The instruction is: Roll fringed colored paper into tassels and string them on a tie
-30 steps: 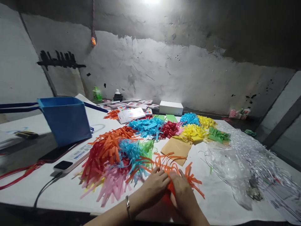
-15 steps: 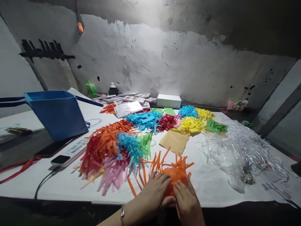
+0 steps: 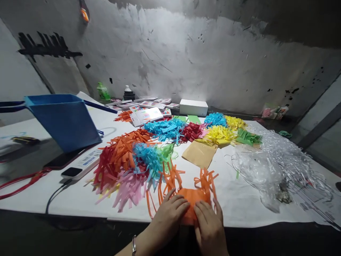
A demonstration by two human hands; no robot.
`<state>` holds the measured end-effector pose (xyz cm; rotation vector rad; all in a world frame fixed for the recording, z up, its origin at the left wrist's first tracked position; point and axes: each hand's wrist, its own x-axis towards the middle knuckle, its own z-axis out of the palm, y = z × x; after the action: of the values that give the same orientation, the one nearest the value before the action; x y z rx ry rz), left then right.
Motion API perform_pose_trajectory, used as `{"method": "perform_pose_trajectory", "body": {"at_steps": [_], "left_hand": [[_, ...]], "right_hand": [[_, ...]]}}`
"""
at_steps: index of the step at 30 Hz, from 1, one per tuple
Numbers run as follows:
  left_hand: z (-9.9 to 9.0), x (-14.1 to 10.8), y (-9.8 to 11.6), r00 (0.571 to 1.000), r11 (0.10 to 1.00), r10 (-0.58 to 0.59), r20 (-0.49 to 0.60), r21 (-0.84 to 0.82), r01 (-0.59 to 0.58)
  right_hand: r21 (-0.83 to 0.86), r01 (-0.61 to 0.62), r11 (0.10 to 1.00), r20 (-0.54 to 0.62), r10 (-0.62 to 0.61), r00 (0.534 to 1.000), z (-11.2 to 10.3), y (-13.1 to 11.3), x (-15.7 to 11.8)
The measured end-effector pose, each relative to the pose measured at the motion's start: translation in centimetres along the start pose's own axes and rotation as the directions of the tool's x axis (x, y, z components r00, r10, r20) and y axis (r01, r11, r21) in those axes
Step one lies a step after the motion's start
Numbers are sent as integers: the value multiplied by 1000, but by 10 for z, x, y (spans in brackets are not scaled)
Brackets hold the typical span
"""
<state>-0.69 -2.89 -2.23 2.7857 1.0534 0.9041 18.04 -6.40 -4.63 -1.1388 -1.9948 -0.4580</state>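
At the table's front edge lies a piece of orange paper [image 3: 192, 195], its cut fringe strips spreading out at the far left and far right corners. My left hand [image 3: 170, 211] rests over its left side, fingers bent on top and thumb mostly hidden. My right hand [image 3: 209, 220] holds the right side, fingers on top and thumb low at the near edge. Between the fingertips a flat orange stretch shows. A silver bracelet circles my left wrist. Beyond the paper is a tan square sheet [image 3: 199, 153].
Left are a heap of orange fringed paper [image 3: 121, 151], a white device [image 3: 82, 165] with a cable, and a blue tapered box [image 3: 64, 121] with straps. Yellow fringe [image 3: 220, 134] and a white box [image 3: 193, 107] lie farther back. Clear plastic bags [image 3: 258, 174] cover the right.
The orange paper now lies flatter, and more of its smooth middle shows between my hands. My hands have spread slightly apart. The whole view has shifted a little.
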Motion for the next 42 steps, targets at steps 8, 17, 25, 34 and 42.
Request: {"method": "perform_pose_trajectory", "body": {"at_steps": [8,17,25,34,42], "left_hand": [[-2,-6,-10,994,994,110,-30,21,-109],[-3,-8,-8,993,994,106,53,-19,-105],[-3,-13,1,990,991,130,45,-13,-130],[-19,-22,-5,995,979,-90,30,-183,94],[-14,2,-11,898,902,-432,85,69,427]], "right_hand": [[-265,-360,895,74,391,917,-12,59,13],[-497,-377,781,-68,398,915,-87,108,-24],[167,158,973,229,-194,954,-33,2,18],[333,-41,942,220,-35,975,-34,24,4],[128,-392,911,307,340,889,5,22,24]]}}
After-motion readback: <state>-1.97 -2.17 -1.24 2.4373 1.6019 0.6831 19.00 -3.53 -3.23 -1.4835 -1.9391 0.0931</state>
